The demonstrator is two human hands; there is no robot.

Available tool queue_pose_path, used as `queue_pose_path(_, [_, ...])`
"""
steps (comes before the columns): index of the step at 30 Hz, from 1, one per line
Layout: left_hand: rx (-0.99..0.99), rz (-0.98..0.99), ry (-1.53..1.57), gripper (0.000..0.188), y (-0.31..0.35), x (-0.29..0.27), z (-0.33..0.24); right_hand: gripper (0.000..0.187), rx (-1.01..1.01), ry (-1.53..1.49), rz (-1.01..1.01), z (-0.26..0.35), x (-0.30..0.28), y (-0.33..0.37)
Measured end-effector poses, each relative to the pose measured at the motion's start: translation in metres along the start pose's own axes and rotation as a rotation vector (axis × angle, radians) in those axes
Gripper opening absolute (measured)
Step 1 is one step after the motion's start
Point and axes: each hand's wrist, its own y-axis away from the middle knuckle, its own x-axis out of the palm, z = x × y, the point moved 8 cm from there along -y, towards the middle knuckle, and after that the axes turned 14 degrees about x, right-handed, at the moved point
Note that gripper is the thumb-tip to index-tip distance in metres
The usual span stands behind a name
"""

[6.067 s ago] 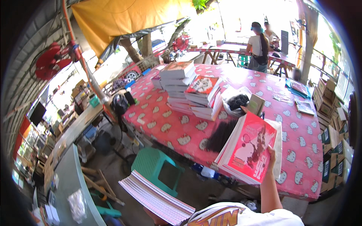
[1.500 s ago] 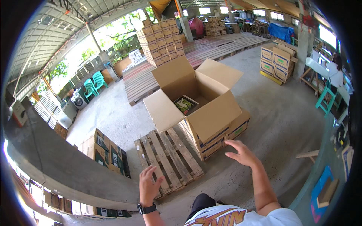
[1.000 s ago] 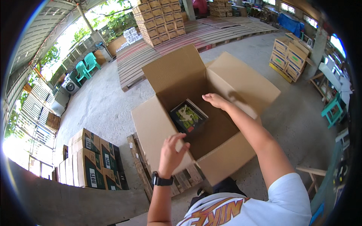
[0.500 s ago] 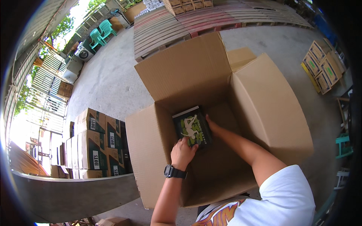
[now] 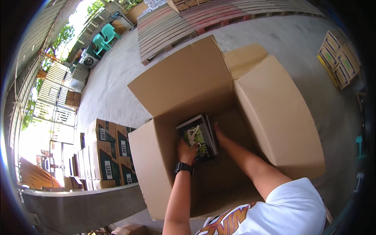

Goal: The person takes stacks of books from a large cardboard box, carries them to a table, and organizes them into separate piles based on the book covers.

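Inside a large open cardboard box point(image 5: 274, 113), a stack of spiral-bound notebooks point(image 5: 201, 131) lies at the far left corner. The top cover is dark with a green and pale picture, and the wire binding runs down its right side. My left hand point(image 5: 185, 151), below a black wristwatch point(image 5: 183, 167), grips the stack's near left side with the thumb over the cover; its other fingers are partly hidden. Along the right side of the stack, my right hand point(image 5: 220, 136) is stretched out flat, beside the binding edge; whether it touches is unclear.
Stacked printed cartons point(image 5: 107, 156) stand left of the box, behind a grey ledge point(image 5: 86, 205). Wooden pallets point(image 5: 168, 33) lie beyond it. More boxes point(image 5: 340, 60) are at the far right. Green chairs point(image 5: 102, 43) and a washing machine point(image 5: 89, 59) stand far left.
My left hand has shifted from the cover's near edge to the stack's left side. The stack is turned slightly, so its bound right edge shows more. My view has shifted a little.
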Motion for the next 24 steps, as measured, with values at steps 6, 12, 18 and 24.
queue_pose_path(6, [0.105, -0.176, 0.078, 0.062, -0.009, 0.024, 0.082, 0.086, -0.023, 0.106, 0.039, -0.017, 0.034, 0.018])
queue_pose_path(12, [0.285, -0.195, -0.336, 0.073, -0.040, 0.050, 0.059, 0.081, 0.047, -0.120, 0.031, -0.021, -0.030, 0.034])
queue_pose_path(18, [-0.485, 0.208, 1.190, 0.064, -0.007, 0.128, 0.095, 0.068, 0.117, 0.006, 0.103, -0.007, -0.079, 0.045])
queue_pose_path(24, [-0.402, 0.109, 1.358, 0.050, -0.002, 0.127, 0.095, 0.071, -0.120, 0.303, 0.102, 0.037, -0.051, 0.088])
